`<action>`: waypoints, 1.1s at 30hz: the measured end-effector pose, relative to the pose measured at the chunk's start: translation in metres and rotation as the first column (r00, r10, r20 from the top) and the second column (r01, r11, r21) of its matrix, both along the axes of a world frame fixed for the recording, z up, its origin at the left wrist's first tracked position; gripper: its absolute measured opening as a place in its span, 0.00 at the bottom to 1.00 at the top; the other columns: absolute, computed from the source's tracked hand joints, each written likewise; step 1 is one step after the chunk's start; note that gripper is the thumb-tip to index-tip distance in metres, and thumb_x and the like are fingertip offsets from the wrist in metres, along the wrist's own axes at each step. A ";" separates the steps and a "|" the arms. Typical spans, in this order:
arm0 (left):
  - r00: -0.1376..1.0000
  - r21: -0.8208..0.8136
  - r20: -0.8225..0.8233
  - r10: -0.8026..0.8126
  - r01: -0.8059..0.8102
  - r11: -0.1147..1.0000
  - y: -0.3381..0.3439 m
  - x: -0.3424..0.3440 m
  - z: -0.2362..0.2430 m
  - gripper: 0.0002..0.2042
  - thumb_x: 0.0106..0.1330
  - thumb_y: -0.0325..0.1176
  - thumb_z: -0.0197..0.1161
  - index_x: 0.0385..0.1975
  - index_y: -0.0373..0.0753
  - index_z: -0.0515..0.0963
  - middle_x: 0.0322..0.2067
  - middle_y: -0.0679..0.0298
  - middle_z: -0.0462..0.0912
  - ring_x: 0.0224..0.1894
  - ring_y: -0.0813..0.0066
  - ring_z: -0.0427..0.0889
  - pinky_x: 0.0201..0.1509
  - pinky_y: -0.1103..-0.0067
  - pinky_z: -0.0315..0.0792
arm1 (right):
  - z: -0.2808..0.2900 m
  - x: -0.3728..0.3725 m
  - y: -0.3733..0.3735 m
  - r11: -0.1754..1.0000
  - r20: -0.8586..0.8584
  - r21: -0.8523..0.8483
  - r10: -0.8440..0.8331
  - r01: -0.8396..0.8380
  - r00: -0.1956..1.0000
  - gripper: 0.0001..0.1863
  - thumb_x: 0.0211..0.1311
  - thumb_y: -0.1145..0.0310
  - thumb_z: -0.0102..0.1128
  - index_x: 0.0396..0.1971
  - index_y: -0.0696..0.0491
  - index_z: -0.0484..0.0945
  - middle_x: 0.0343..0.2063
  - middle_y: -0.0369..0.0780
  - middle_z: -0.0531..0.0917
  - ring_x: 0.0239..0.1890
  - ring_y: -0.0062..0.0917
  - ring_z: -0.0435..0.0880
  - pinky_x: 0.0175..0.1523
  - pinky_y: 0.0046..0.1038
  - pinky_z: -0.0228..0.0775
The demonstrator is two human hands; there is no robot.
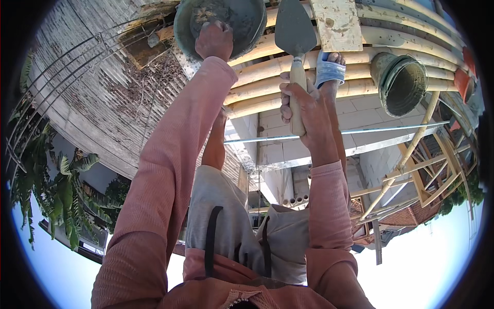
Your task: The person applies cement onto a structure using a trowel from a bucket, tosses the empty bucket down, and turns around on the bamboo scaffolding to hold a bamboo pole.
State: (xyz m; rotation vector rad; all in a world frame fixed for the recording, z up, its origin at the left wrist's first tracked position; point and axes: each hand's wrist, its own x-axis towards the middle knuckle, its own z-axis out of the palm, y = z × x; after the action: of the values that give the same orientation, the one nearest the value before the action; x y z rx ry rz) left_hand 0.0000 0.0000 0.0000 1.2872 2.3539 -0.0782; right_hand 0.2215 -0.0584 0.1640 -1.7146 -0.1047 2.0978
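Note:
A round dark bucket (253, 31) holding wet grey mortar stands at the top, left of the middle. My left hand (214, 40) is closed in a fist over the near side of this bucket; its fingertips are hidden, so what it grips cannot be made out. My right hand (304, 105) wraps round the wooden handle of a trowel (295, 28), held with its grey pointed blade away from me. The blade is over the bamboo poles (267, 64), beside a mortar-stained board (337, 26).
A second mortar-coated bucket (402, 85) sits on the poles at right, with red containers (464, 85) beyond. My foot in a blue sandal (330, 69) stands on the bamboo. Thin metal rods (77, 67) cross the corrugated roof (98, 98) at left. Below lie a block wall (329, 116) and an open drop.

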 end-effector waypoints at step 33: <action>0.905 0.182 0.425 0.033 -0.122 0.976 -0.196 -0.073 0.321 0.05 0.66 0.27 0.69 0.37 0.34 0.80 0.33 0.67 0.72 0.31 0.83 0.64 0.33 0.83 0.61 | 0.000 -0.023 -0.003 0.989 0.078 0.030 0.143 -0.146 0.987 0.24 0.63 0.66 0.64 0.56 0.61 0.72 0.24 0.36 0.74 0.18 0.19 0.73 0.22 0.22 0.66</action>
State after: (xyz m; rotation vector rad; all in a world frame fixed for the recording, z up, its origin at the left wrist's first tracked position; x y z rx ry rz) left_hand -0.0734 -0.1960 0.3207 1.1582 2.0701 0.4378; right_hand 0.1982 -0.0609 0.1640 -1.8145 -0.2954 2.1192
